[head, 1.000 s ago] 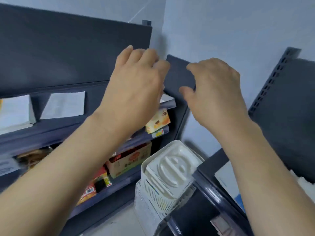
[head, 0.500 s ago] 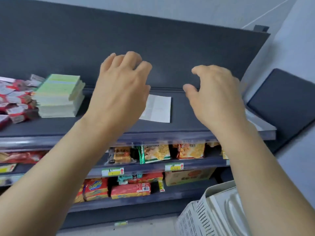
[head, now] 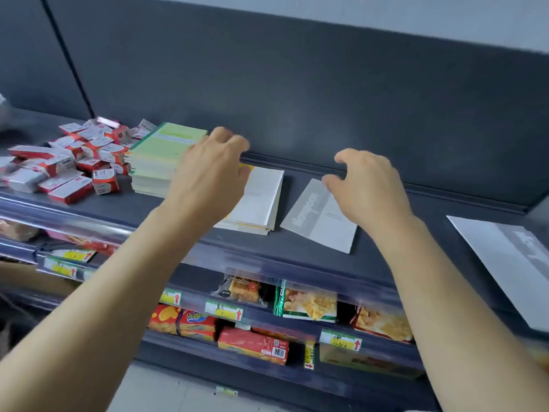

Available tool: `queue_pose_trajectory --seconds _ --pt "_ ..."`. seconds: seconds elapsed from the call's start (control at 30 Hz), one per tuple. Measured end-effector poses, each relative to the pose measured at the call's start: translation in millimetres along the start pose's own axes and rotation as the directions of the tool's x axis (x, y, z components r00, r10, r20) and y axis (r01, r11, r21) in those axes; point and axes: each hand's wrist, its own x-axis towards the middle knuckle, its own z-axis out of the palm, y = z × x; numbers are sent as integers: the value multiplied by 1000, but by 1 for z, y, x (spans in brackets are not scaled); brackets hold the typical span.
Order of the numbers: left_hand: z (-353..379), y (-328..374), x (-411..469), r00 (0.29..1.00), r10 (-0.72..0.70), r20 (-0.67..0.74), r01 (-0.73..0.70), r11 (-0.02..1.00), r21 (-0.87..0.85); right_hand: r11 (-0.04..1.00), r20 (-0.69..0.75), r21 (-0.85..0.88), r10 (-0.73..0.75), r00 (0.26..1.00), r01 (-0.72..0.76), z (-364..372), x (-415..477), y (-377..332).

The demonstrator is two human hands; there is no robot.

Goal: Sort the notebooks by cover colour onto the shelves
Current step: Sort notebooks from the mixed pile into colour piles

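A dark grey shop shelf [head: 386,263] is observed. A green notebook stack [head: 160,156] lies left, a yellow-edged stack [head: 261,200] beside it and a grey notebook [head: 318,218] further right. The left hand [head: 208,173] and right hand [head: 368,188] hover above, fingers loosely curled, nothing held. The notebooks are judged light, thin and floppy, best pinched at an edge. Snack packets [head: 309,304] are kept on the lower shelves.

Two hands are showing: left hand [head: 208,171], right hand [head: 368,185]. Two notebook stacks are lying on the top shelf [head: 416,209], a green stack [head: 160,156] and a yellow-edged stack [head: 258,200], beside two singles, the near grey notebook [head: 318,221] and the far-right grey notebook [head: 511,263].
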Motion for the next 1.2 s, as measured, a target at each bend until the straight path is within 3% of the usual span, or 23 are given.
queue_pose_trajectory --seconds 0.2,0.47,0.57,0.67,0.83,1.0,1.1,1.2 --pt "60 -18 2 926 -214 312 220 975 17 993 270 1 109 957 -114 53 27 32" --pt "109 -39 23 756 -359 548 263 932 248 946 427 -142 325 844 -293 96 37 55" --pt "113 -48 32 728 -371 577 268 928 259 914 423 -190 405 810 -358 112 41 52" --pt "111 -53 38 716 -391 578 282 920 272 865 430 -219 502 751 -452 119 48 49" --pt "109 -57 45 737 -419 531 278 903 327 837 455 -299 548 702 -459 117 57 51" --pt "111 -65 47 783 -365 503 358 927 115 826 489 -289 562 667 -484 116 63 55" --pt "113 -71 47 805 -347 481 366 929 58 814 426 -207 574 699 -543 117 62 56" --pt "109 -74 48 806 -334 488 368 929 28 757 262 12 628 732 -653 114 58 53"
